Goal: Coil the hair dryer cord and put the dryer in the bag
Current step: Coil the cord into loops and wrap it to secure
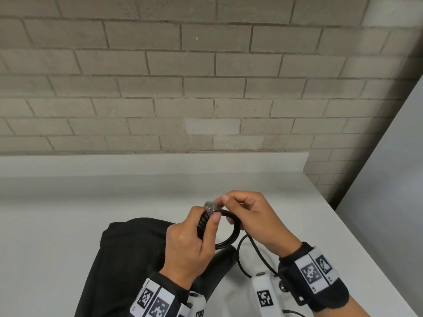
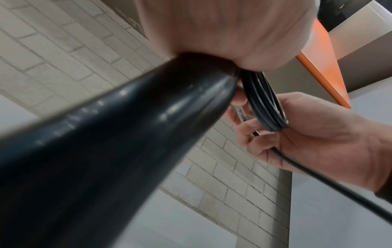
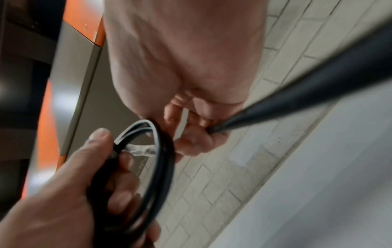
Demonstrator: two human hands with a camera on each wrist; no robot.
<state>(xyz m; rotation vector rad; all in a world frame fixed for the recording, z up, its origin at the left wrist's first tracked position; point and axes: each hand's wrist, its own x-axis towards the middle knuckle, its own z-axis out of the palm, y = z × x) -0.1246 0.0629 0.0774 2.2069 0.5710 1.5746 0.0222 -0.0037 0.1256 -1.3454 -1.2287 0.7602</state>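
White tabletop (image 1: 68, 202), matte, runs to a raised back ledge. Grey brick wall (image 1: 183, 76) stands behind it at 12 o'clock. Pale panel (image 1: 389, 179) at 3 o'clock. Orange-edged cabinet (image 2: 324, 67) visible in left wrist view.

Glossy cord (image 1: 231, 234) (rubbery-looking), matt cloth bag (image 1: 128, 259), smooth table (image 1: 68, 213).

No legible text, only coded wristband markers (image 1: 311, 274)
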